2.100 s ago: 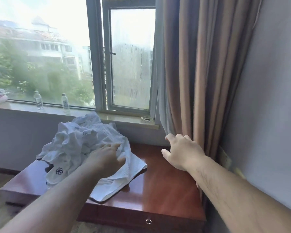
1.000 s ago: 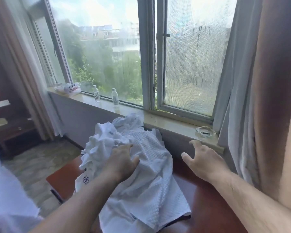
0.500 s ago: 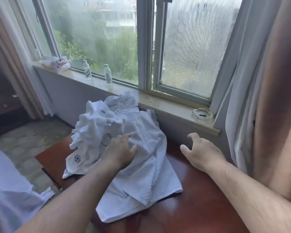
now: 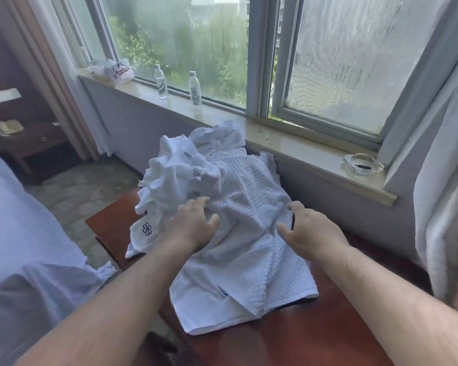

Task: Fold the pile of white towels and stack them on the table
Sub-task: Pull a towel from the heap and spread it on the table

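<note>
A crumpled pile of white towels [image 4: 217, 180] lies on a reddish-brown wooden table [image 4: 288, 336] below the window. The top towel is waffle-textured [image 4: 251, 260] and drapes toward me over the table's left edge. A smoother towel with a dark flower logo [image 4: 147, 229] hangs at the pile's left. My left hand [image 4: 193, 228] rests on the waffle towel, fingers bent into the cloth. On the towel's right edge sits my right hand [image 4: 310, 231], its fingers curled at the fabric.
The stone windowsill [image 4: 302, 151] carries two small water bottles [image 4: 177, 84], a plastic bag [image 4: 118, 71] and a glass ashtray [image 4: 362, 163]. Curtains [image 4: 444, 180] hang at right and left. White bedding [image 4: 19, 233] lies at left, a dark nightstand [image 4: 29, 143] beyond it.
My right hand has moved left from above the bare table onto the towel's right edge. My view has tilted down and closer. My left hand stays on the pile.
</note>
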`<state>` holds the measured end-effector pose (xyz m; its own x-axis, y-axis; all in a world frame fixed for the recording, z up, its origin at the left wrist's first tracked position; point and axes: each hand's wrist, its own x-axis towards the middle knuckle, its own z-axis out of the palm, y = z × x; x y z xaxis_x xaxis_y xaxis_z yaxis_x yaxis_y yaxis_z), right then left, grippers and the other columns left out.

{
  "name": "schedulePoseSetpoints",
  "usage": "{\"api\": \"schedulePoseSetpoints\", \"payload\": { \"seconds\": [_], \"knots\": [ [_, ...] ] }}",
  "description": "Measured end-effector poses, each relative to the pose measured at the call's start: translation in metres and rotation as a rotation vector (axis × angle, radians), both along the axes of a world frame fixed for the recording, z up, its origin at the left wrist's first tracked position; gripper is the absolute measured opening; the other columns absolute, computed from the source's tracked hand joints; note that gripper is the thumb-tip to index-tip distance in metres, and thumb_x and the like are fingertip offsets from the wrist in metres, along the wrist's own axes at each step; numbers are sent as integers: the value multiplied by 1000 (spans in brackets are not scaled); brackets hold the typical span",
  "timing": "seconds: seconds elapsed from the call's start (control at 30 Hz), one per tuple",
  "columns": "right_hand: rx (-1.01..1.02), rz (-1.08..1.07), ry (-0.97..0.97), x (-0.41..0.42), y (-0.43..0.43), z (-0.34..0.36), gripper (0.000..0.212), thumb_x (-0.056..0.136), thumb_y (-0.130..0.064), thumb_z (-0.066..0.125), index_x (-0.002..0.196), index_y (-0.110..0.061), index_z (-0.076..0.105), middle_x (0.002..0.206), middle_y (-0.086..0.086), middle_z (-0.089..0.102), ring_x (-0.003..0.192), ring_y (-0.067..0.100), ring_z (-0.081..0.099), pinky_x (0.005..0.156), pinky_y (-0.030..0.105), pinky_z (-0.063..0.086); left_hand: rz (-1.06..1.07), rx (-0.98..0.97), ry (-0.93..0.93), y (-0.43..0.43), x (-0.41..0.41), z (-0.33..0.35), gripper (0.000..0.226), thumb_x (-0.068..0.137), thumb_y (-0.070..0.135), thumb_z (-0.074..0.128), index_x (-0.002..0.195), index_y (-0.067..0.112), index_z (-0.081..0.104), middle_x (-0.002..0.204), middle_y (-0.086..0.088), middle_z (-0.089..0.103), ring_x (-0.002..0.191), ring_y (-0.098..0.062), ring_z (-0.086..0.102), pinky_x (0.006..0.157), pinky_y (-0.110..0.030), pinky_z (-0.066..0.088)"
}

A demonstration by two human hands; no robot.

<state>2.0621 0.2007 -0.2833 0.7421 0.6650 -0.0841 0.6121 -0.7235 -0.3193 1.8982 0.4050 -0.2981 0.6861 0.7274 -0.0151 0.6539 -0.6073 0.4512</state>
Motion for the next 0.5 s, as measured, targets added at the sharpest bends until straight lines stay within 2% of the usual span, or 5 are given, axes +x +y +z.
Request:
{"api": "schedulePoseSetpoints", "payload": {
  "seconds": [0.17,0.3,0.4,0.5],
  "knots": [
    [-34,-95,28,41,16,-11,58,97,-58,42,145,-27,36,120,2,61,107,25,58,77,40,47,-76,-5,66,25,65,-24,60,98,47,47,152,24,36,148,-3,45,136,-26,40,111,-47,37],
    [-44,-167,91,54,6,-23,56,96,-57,43,143,-27,38,92,-9,54,87,18,55,67,37,44,-103,-49,84,27,86,-38,59,98,44,47,152,22,37,150,-5,44,137,-26,40,112,-48,37],
    [-67,-219,159,49,-1,-26,57,95,-56,44,145,-28,38,96,-6,57,82,17,57,67,36,47,-114,-51,99,22,80,-46,59,98,45,48,151,22,38,148,-5,46,136,-26,41,110,-48,39],
    [-69,-196,189,35,-6,-27,56,94,-54,44,143,-27,39,102,-3,64,87,19,61,74,38,52,-92,-24,114,12,59,-48,58,97,45,49,150,25,39,149,-2,46,136,-25,41,109,-47,39]
  ]
}}
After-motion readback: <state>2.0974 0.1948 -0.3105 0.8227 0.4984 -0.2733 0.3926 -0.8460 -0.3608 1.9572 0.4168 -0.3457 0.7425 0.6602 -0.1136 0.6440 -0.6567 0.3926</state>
